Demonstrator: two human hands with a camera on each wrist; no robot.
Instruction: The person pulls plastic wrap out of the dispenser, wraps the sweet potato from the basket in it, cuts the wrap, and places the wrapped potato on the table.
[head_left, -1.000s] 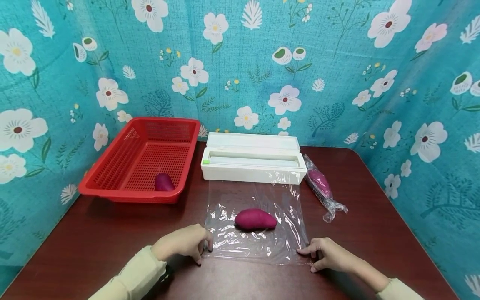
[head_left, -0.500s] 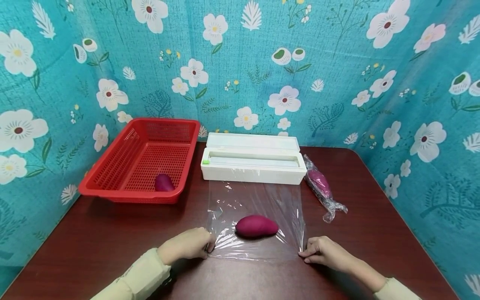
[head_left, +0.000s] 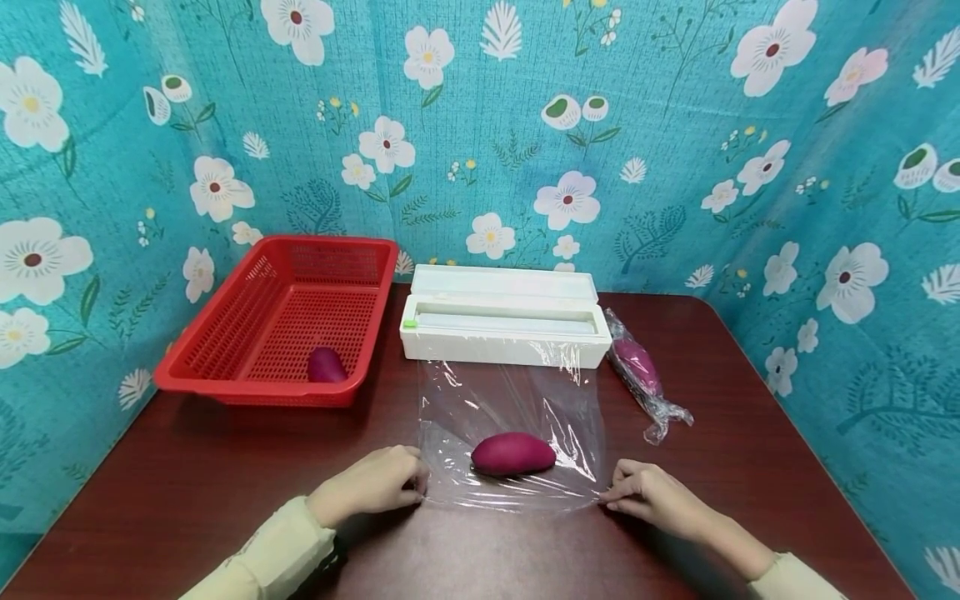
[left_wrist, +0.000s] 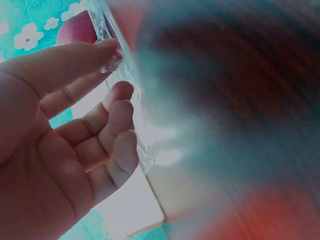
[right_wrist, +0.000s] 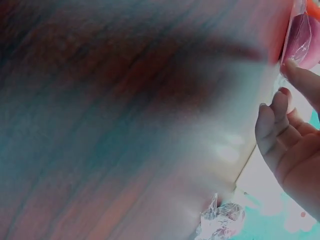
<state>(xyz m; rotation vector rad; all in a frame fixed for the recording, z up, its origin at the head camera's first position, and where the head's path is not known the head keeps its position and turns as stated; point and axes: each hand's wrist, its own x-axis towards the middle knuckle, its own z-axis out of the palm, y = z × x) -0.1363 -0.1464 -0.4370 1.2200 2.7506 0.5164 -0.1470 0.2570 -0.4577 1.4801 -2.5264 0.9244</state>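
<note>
A sheet of clear plastic wrap [head_left: 517, 400] runs from a white wrap dispenser box [head_left: 506, 348] toward the person. On the sheet lies a purple sweet potato [head_left: 513, 454], nearer the front edge. My left hand [head_left: 378, 482] pinches the sheet's front left corner between thumb and index finger; in the left wrist view the crumpled film shows at those tips, the other fingers [left_wrist: 120, 117] loosely bent. At the front right corner my right hand [head_left: 652, 498] pinches the film the same way, its thumb tip [right_wrist: 292, 70] at the edge in the right wrist view.
A red basket [head_left: 183, 385] at the back left holds another purple sweet potato [head_left: 327, 365]. Right of the dispenser lies a wrapped sweet potato [head_left: 636, 367] with twisted film ends. The dispenser's lid [head_left: 504, 283] stands raised. A floral curtain [head_left: 480, 150] surrounds the dark table [head_left: 480, 558].
Both hands have closed on the front corners of the wrap and raised that edge slightly away from the table front. The sweet potato on the sheet has shifted a little toward the person.
</note>
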